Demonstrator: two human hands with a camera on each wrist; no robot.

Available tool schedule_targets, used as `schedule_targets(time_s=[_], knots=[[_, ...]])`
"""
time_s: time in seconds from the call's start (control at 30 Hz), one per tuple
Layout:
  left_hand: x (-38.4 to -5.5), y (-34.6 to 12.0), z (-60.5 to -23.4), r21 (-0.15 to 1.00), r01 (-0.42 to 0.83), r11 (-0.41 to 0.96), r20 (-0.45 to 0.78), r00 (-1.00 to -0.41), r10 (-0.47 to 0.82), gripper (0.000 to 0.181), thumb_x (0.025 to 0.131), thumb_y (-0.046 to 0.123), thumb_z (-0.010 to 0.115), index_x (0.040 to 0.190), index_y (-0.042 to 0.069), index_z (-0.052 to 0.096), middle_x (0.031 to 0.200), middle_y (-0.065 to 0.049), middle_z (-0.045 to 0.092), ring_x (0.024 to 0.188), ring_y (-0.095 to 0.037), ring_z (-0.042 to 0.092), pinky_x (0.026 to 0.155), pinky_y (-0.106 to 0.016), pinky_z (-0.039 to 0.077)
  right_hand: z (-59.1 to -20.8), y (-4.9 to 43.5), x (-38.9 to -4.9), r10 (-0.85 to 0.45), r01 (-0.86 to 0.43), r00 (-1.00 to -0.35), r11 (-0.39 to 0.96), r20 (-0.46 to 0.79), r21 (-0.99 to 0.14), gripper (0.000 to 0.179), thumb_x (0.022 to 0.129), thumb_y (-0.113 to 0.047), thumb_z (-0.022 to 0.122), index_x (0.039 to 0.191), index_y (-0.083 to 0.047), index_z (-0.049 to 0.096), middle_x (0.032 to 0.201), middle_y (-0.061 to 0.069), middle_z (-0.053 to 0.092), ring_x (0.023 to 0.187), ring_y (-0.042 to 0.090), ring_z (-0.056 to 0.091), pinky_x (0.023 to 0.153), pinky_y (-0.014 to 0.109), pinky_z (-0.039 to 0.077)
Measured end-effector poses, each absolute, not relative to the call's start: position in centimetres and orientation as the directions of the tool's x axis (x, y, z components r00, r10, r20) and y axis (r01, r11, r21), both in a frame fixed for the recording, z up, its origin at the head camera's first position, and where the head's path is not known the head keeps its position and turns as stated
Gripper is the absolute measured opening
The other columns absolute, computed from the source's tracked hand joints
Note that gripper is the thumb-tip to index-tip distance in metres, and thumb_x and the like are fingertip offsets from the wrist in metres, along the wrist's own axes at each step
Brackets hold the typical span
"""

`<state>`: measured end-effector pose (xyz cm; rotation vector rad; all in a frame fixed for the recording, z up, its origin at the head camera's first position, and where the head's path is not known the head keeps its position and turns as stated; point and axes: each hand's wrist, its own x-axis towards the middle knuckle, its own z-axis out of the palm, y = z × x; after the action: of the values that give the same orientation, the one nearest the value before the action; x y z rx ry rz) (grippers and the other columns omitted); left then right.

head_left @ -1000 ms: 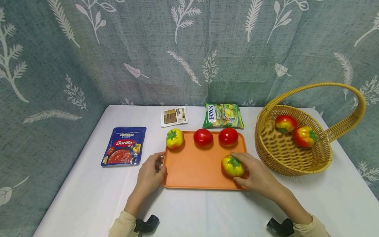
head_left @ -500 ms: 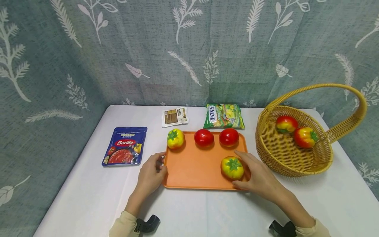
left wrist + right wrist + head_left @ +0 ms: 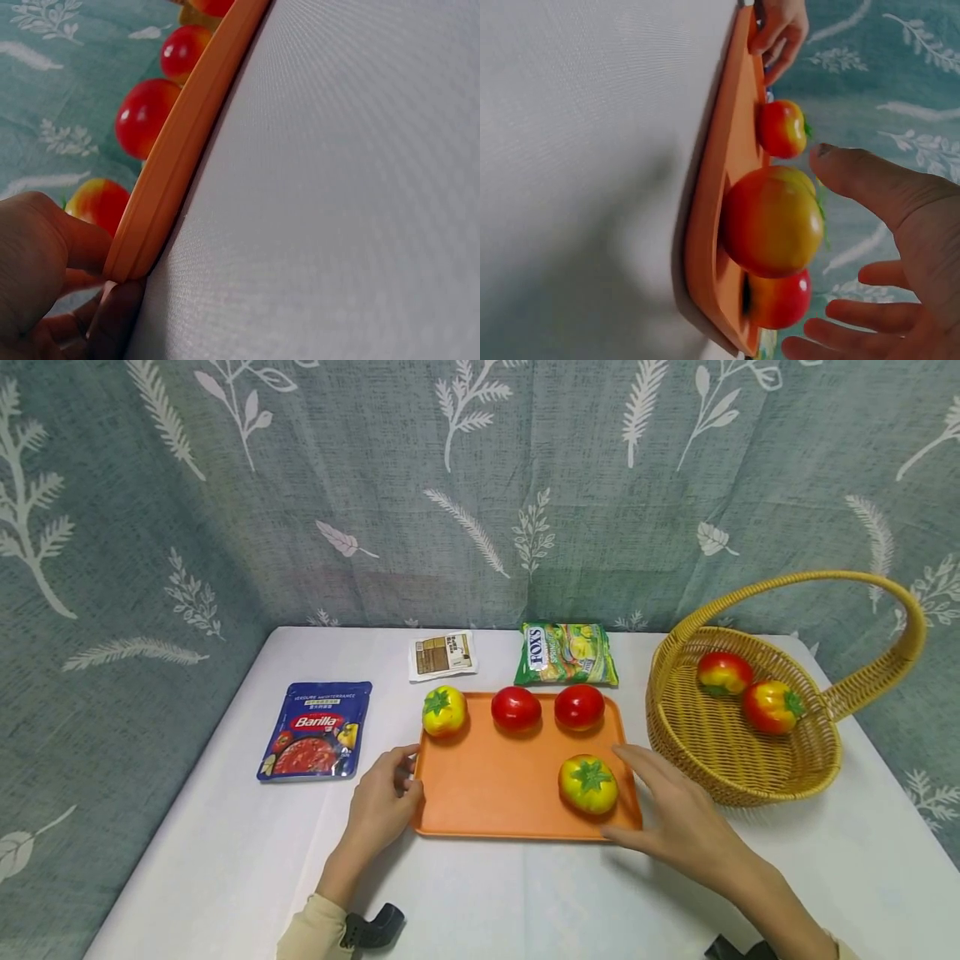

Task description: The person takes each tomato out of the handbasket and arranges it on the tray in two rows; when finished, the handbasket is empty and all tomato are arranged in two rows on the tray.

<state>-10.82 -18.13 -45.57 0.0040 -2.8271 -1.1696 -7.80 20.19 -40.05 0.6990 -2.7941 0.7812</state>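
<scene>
An orange tray (image 3: pixel 480 793) lies on the table with a red-and-yellow, green-topped tomato-like fruit (image 3: pixel 588 785) on its right half. My right hand (image 3: pixel 678 814) is spread just right of that fruit, holding nothing; a gap shows between them in the head view. At the tray's left rim, my left hand (image 3: pixel 384 793) pinches the edge between thumb and fingers, as the left wrist view shows. Along the tray's back sit another yellow-and-red fruit (image 3: pixel 444 711) in the left corner and two red fruits, one near the middle (image 3: pixel 516 709) and the other red fruit (image 3: pixel 579 707) farther right.
To the right stands a wicker basket (image 3: pixel 678 752) with a tall handle, holding two red-and-yellow fruits (image 3: pixel 772 707). Behind the tray lie a green candy bag (image 3: pixel 567 654) and a small white-and-brown packet (image 3: pixel 442 656). A blue sauce pouch (image 3: pixel 315 731) lies left.
My right hand has let go of the green-topped fruit and drawn away to the right, leaving it on the tray. The left hand stays at the tray's left rim.
</scene>
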Motion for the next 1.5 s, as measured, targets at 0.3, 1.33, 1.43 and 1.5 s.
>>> schedule_targets(time_s=[0.3, 1.33, 1.43, 1.5], knots=[[-10.8, -18.1, -45.5, 0.699, 0.036, 0.714, 0.084, -0.996, -0.031, 0.052, 0.084, 0.005, 0.067, 0.135, 0.008, 0.059, 0.103, -0.006, 0.062, 0.082, -0.019, 0.056, 0.075, -0.036, 0.047, -38.6, 21.5, -6.7, -0.328, -0.496, -0.856, 0.739, 0.400, -0.455, 0.092, 0.067, -0.024, 0.093, 0.146, -0.011, 0.049, 0.140, 0.008, 0.054, 0.110, 0.024, 0.061, 0.080, 0.034, 0.056], [-10.7, -17.9, -45.4, 0.697, 0.033, 0.716, 0.086, -0.996, -0.038, 0.052, 0.083, 0.005, 0.066, 0.134, 0.008, 0.060, 0.102, -0.006, 0.062, 0.081, -0.018, 0.056, 0.074, -0.035, 0.047, -37.2, 30.2, -8.6, -0.005, -0.126, -0.974, 0.840, 0.225, -0.527, 0.077, 0.089, -0.033, 0.075, 0.144, 0.011, 0.041, 0.131, 0.037, 0.051, 0.116, 0.057, 0.047, 0.087, 0.070, 0.038], [-10.7, -18.0, -45.4, 0.694, 0.032, 0.719, 0.087, -0.995, -0.040, 0.052, 0.083, 0.004, 0.066, 0.134, 0.008, 0.060, 0.102, -0.006, 0.062, 0.082, -0.019, 0.056, 0.075, -0.035, 0.047, -37.3, 30.8, -9.0, 0.016, -0.078, -0.984, 0.855, 0.176, -0.513, 0.081, 0.091, -0.037, 0.072, 0.144, 0.013, 0.037, 0.132, 0.040, 0.048, 0.116, 0.060, 0.045, 0.087, 0.072, 0.037], [-10.7, -18.0, -45.4, 0.694, 0.034, 0.719, 0.090, -0.995, -0.040, 0.052, 0.083, 0.005, 0.066, 0.135, 0.008, 0.060, 0.103, -0.006, 0.062, 0.082, -0.019, 0.056, 0.075, -0.036, 0.047, -37.4, 31.2, -9.3, 0.023, -0.060, -0.987, 0.862, 0.158, -0.503, 0.081, 0.092, -0.038, 0.070, 0.144, 0.014, 0.036, 0.131, 0.041, 0.048, 0.115, 0.061, 0.045, 0.086, 0.072, 0.036]])
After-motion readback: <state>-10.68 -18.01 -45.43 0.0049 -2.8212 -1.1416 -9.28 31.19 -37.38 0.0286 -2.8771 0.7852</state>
